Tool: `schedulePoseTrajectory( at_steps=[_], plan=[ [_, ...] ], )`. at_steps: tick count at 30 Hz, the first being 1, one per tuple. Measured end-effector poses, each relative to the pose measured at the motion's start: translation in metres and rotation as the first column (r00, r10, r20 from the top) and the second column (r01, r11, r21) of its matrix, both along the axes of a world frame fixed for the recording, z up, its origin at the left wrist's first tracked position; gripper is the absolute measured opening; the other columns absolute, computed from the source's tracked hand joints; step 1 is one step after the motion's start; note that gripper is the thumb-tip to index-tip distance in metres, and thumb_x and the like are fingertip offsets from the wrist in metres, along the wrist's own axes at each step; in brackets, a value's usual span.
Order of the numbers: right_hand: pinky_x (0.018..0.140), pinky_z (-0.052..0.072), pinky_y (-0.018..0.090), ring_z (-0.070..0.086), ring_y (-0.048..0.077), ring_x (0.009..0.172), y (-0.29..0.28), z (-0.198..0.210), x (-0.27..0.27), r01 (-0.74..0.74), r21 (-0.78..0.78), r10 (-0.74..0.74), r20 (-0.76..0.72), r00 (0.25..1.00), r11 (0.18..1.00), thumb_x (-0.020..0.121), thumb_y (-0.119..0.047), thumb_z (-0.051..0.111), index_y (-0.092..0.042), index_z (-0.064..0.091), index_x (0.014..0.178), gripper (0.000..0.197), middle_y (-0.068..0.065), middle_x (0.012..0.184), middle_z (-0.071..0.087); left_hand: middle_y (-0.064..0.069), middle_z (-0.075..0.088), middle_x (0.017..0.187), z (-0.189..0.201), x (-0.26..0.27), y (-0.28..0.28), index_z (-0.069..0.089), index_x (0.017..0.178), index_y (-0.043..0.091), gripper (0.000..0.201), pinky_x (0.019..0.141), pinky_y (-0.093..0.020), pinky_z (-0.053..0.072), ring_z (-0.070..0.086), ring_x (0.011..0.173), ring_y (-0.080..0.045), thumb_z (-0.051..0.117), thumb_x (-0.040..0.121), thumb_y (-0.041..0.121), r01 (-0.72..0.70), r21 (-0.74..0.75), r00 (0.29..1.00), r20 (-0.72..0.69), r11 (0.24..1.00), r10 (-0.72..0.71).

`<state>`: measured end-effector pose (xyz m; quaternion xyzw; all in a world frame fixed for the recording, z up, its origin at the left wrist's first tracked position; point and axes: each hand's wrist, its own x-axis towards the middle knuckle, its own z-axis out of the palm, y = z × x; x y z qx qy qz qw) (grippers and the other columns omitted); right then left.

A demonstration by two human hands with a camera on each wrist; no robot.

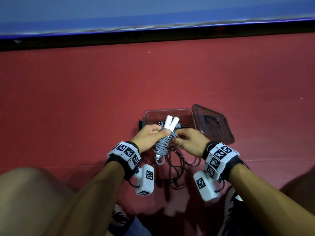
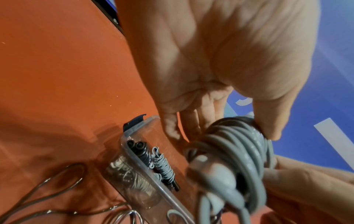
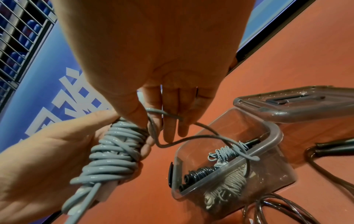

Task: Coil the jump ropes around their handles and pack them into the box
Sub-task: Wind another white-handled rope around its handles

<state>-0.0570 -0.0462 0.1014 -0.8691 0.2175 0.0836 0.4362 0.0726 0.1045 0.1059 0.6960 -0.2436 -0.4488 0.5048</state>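
My left hand (image 1: 160, 132) grips a jump rope by its two white handles (image 1: 171, 122), held together just above the clear box (image 1: 170, 111). Grey rope (image 1: 163, 143) is wound in many turns around the handles (image 3: 116, 151). My right hand (image 1: 179, 136) is beside the coil and pinches the loose grey strand (image 3: 201, 136) between thumb and fingers (image 3: 164, 121). That strand loops down over the box rim (image 3: 272, 133). Inside the box lie a grey-wound bundle (image 3: 226, 151), a black-wound one (image 3: 203, 171) and a pale one at the bottom.
The box's clear lid (image 1: 213, 123) leans at its right side. A dark, uncoiled jump rope (image 1: 177, 167) sprawls on the red floor in front of the box, its dark handle (image 3: 335, 145) to the right. My knees and shoes frame the near edge.
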Motion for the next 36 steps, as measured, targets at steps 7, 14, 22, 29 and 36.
schedulePoseTrajectory(
  at_steps=[7,14,22,29,36],
  plan=[
    [0.084,0.056,0.042,0.069,0.013,0.086,0.001,-0.004,0.0,0.065,-0.006,-0.065,0.07,0.995,0.998,0.088,-0.045,0.059,-0.03,0.064,0.086,0.016,-0.006,0.088,0.074,-0.007,0.078,0.103,0.001,0.0,-0.002,0.067,0.116,0.008,0.021,0.077,-0.016,0.053,0.074,0.09,-0.011,0.058,0.103,0.02,0.004,-0.005,1.0,0.015,1.0,-0.004],
    [0.061,0.044,0.021,0.058,0.0,0.062,0.003,0.0,0.0,0.1,0.051,-0.107,0.168,0.98,0.994,0.099,-0.011,0.054,-0.026,0.055,0.086,0.02,-0.002,0.08,0.069,-0.005,0.076,0.107,-0.005,0.003,-0.002,0.07,0.11,0.018,0.016,0.093,-0.028,0.052,0.071,0.099,-0.014,0.055,0.104,0.019,-0.016,0.023,0.999,0.038,1.0,0.015],
    [0.048,0.051,0.022,0.07,0.012,0.063,0.008,0.007,-0.001,0.191,0.304,-0.259,0.199,0.945,0.933,0.097,0.001,0.056,-0.013,0.056,0.094,0.015,0.011,0.083,0.065,-0.008,0.073,0.099,-0.004,-0.003,-0.003,0.067,0.113,0.007,0.019,0.071,-0.021,0.055,0.069,0.084,-0.015,0.051,0.104,0.01,-0.105,0.005,0.992,-0.064,0.994,0.105],
    [0.042,0.045,0.023,0.058,0.011,0.049,0.012,0.009,0.002,0.192,0.255,-0.235,0.15,0.96,0.948,0.1,-0.009,0.054,-0.012,0.061,0.095,0.009,0.002,0.071,0.063,-0.011,0.071,0.1,0.001,-0.015,-0.002,0.067,0.105,0.006,0.021,0.092,-0.039,0.05,0.065,0.092,-0.024,0.047,0.104,0.006,-0.197,-0.016,0.962,-0.196,0.98,0.19],
    [0.057,0.047,0.021,0.06,0.002,0.055,0.009,0.017,-0.002,0.225,0.204,-0.261,0.173,0.95,0.953,0.098,-0.014,0.061,-0.023,0.078,0.096,0.019,-0.017,0.057,0.066,-0.021,0.066,0.119,0.018,-0.023,-0.003,0.059,0.124,-0.003,0.024,0.097,-0.046,0.053,0.065,0.102,-0.026,0.048,0.104,0.004,-0.258,-0.006,0.955,-0.153,0.966,0.254]
  ],
)
